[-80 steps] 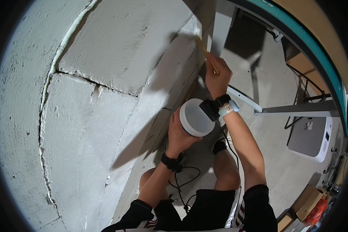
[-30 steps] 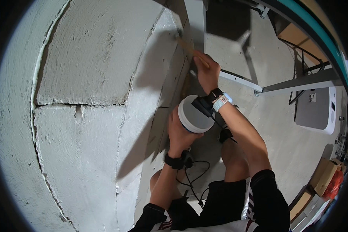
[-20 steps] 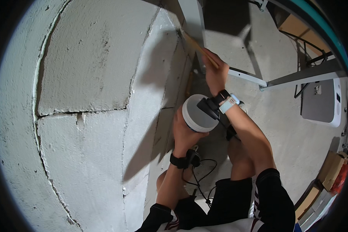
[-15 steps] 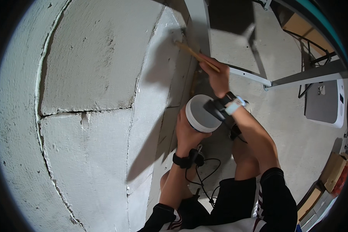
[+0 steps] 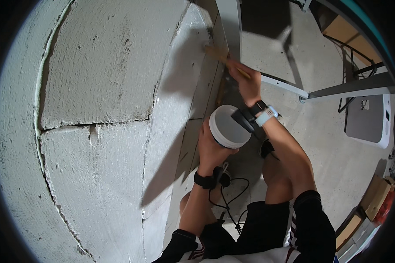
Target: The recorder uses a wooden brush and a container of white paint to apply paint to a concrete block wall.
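Note:
My left hand (image 5: 214,151) is wrapped round a white round tub (image 5: 229,127), tilted so that its open mouth shows a pale inside. In my right hand (image 5: 248,85) is a paintbrush (image 5: 221,56) with a wooden handle, reaching left to the white block wall (image 5: 118,83). Its far end is at the wall surface, smeared by motion, so the bristles do not show clearly. A dark shadow falls on the wall beside the brush. Dark bands circle both wrists, and a pale watch-like device (image 5: 266,116) sits on the right one.
A grey metal frame (image 5: 229,26) stands close beyond my right hand, with a bar crossing the concrete floor (image 5: 324,144). To the right are a grey-and-white appliance (image 5: 368,118) and cardboard boxes (image 5: 375,199). A black cable (image 5: 227,204) hangs below my left wrist.
The brush end has shifted slightly right and down along the wall. The tub and my left hand have moved a little up and left in view.

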`<state>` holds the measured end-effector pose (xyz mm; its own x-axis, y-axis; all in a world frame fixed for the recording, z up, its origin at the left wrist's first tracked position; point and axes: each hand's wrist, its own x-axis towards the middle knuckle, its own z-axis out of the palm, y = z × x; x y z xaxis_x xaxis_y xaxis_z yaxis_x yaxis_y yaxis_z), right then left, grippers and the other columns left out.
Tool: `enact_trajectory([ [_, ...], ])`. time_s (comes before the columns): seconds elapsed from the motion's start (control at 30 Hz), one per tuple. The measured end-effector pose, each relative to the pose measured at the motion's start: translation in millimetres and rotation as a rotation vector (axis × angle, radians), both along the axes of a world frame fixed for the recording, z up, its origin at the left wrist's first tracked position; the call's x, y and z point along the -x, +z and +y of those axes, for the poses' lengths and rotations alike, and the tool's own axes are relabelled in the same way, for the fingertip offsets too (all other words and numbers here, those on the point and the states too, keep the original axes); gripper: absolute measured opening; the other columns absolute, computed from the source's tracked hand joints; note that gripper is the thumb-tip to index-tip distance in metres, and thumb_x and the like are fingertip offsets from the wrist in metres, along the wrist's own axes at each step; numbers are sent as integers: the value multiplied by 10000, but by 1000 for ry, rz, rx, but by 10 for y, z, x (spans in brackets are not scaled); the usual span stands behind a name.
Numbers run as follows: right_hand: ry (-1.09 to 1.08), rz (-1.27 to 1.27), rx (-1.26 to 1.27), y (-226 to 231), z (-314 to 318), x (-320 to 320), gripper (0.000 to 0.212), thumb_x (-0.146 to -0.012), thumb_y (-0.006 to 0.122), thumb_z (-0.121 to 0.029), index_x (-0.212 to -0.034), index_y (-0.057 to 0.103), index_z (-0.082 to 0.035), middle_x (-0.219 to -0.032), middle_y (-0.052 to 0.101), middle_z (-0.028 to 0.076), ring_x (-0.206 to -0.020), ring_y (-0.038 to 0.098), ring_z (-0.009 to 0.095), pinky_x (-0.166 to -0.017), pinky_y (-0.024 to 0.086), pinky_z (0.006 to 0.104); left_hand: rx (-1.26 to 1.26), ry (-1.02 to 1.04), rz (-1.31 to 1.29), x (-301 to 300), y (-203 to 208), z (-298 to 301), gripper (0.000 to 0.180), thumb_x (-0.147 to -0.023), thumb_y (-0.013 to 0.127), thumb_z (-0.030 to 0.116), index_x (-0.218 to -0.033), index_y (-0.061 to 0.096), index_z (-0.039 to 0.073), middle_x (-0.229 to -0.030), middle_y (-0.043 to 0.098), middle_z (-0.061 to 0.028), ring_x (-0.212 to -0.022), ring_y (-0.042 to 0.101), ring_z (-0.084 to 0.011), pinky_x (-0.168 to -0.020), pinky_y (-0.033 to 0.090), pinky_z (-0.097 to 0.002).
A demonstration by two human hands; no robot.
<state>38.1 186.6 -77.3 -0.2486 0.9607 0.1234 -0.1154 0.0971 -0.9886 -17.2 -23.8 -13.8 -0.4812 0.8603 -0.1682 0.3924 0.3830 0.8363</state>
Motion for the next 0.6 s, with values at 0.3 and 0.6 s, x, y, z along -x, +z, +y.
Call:
enact_trajectory([
  [0.3,-101,-154,-217,35,56,-127,267,-936,643,14,-1193,708,-17,-1062,752,143,-926,699,152,-852,542,277,9,-27,102,-45,-9,9,1004,-416,939,128,-1317,502,63,-1217,597,-143,-1142,587,-375,-949,498,-469],
  [0.6,259,96,215,45,-354,-349,232,-955,623,2,-1166,719,-1,-1114,737,123,-984,690,165,-856,572,299,1,1,76,-1,-40,-52,1015,-411,936,98,-1324,493,66,-1244,598,-165,-1165,576,-392,-952,496,-472],
])
